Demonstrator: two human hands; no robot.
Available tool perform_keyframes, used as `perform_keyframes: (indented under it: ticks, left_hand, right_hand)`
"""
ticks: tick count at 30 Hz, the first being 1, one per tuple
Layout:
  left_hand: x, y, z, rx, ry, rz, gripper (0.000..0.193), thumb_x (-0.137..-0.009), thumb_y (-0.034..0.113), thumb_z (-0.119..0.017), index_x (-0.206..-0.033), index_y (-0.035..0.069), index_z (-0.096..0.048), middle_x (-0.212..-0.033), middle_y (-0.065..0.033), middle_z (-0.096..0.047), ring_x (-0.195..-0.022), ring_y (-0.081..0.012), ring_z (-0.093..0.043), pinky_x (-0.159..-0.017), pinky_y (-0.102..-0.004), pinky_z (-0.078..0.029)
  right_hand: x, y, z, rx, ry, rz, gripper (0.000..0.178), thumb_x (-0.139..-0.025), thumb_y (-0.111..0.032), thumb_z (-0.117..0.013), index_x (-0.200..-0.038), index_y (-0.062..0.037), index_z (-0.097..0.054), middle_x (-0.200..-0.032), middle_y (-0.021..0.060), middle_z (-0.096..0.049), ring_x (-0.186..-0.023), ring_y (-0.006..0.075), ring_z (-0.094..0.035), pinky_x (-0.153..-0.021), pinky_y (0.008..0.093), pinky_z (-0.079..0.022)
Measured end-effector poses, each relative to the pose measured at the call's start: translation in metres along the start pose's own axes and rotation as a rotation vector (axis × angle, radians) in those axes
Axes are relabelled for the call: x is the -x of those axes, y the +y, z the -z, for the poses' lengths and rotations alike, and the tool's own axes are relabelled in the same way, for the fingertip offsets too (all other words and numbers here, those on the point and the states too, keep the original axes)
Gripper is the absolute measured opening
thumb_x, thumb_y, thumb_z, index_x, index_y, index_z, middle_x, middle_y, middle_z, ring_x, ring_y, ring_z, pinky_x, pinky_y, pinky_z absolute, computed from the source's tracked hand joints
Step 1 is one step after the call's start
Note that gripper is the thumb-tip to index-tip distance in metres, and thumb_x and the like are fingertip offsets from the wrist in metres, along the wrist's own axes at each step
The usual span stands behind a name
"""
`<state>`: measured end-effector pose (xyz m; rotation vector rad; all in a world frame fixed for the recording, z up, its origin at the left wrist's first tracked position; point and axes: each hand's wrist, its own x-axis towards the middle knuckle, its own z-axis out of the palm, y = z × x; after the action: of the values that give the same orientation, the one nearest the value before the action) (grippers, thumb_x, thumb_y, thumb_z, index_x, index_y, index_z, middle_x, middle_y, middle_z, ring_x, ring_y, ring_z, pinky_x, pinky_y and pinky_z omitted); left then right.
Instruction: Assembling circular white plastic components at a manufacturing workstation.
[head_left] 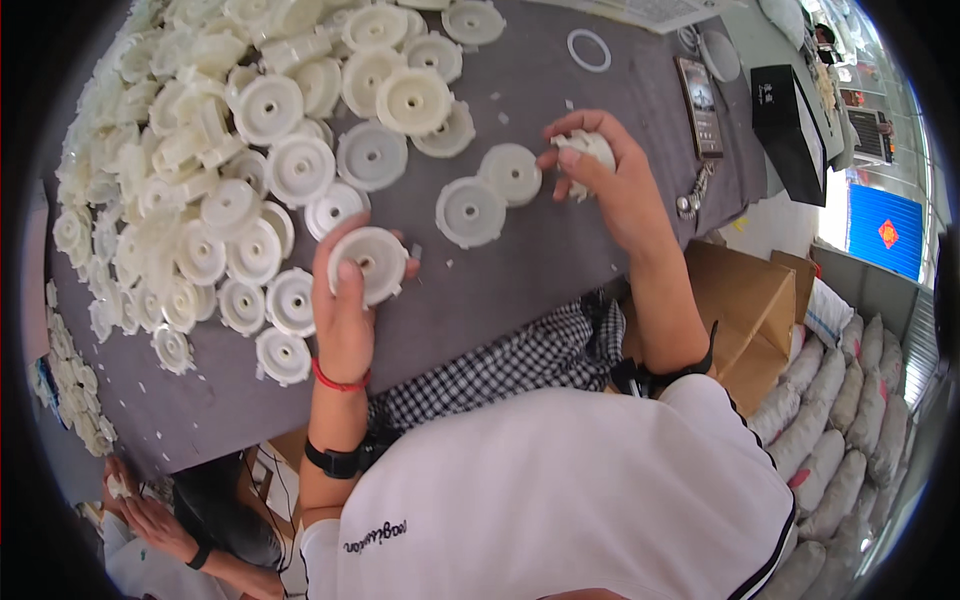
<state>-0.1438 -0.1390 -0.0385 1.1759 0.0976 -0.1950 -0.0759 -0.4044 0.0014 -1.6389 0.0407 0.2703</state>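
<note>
My left hand (345, 300) is closed around a round white plastic wheel (370, 266) with a raised rim and a small hub hole, thumb on its face. Farther right, my right hand (605, 170) grips a white plastic part (585, 160) seen nearly edge-on, with notched edges, partly hidden by the fingers. Between the two hands a pair of translucent discs, a nearer disc (470, 212) and a farther disc (510, 174), lie flat on the grey table, their edges touching. A large heap of similar white wheels (268, 110) spreads beyond and left of my left hand.
A phone (699, 108) and a black box (788, 130) lie at the table's right side, near a white ring (589, 50). A cardboard box (735, 310) stands beside my right arm, with stacked filled sacks (820, 470) beyond. Another person's hands (150, 515) work at lower left.
</note>
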Motion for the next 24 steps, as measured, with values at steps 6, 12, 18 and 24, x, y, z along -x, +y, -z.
perform_keyframes:
  ticks: [6, 12, 18, 24]
  left_hand:
    - [-0.007, -0.026, 0.007, -0.019, 0.006, 0.061, 0.052, -0.095, 0.039, -0.041, -0.128, -0.001, -0.035, -0.104, -0.0167, -0.056, -0.088, -0.0229, -0.061, -0.079, -0.0340, -0.050]
    - [0.004, -0.010, 0.002, -0.028, 0.025, 0.018, 0.051, -0.096, 0.037, -0.040, -0.129, -0.001, -0.034, -0.105, -0.0186, -0.055, -0.085, -0.0231, -0.061, -0.080, -0.0354, -0.049]
    - [-0.008, -0.016, 0.001, 0.026, -0.003, 0.039, 0.052, -0.095, 0.037, -0.041, -0.129, -0.002, -0.034, -0.105, -0.0179, -0.056, -0.086, -0.0230, -0.061, -0.081, -0.0359, -0.049]
    - [-0.005, -0.012, 0.004, 0.037, -0.043, 0.053, 0.053, -0.095, 0.037, -0.042, -0.129, -0.002, -0.034, -0.105, -0.0175, -0.056, -0.087, -0.0230, -0.061, -0.081, -0.0351, -0.049]
  right_hand:
    - [-0.029, 0.006, 0.003, -0.315, 0.007, -0.158, 0.042, -0.092, -0.037, -0.046, -0.110, 0.0009, -0.049, -0.101, 0.0140, -0.058, -0.087, 0.0230, -0.062, -0.054, 0.0279, -0.054]
    - [-0.092, -0.111, 0.035, -0.926, 0.047, 0.228, 0.060, -0.095, -0.043, -0.032, -0.128, 0.0043, -0.015, -0.113, 0.0292, -0.047, -0.097, 0.0381, -0.057, -0.082, 0.0463, -0.052]
    - [-0.078, -0.024, -0.070, 0.715, -0.049, 0.538, 0.061, -0.077, -0.021, -0.066, -0.127, 0.0025, -0.040, -0.121, 0.0182, -0.047, -0.109, 0.0275, -0.050, -0.090, 0.0390, -0.044]
    - [-0.058, 0.000, -0.075, 0.632, -0.080, 0.445, 0.065, -0.073, -0.013, -0.070, -0.128, 0.0004, -0.037, -0.122, 0.0163, -0.047, -0.111, 0.0250, -0.050, -0.093, 0.0362, -0.043]
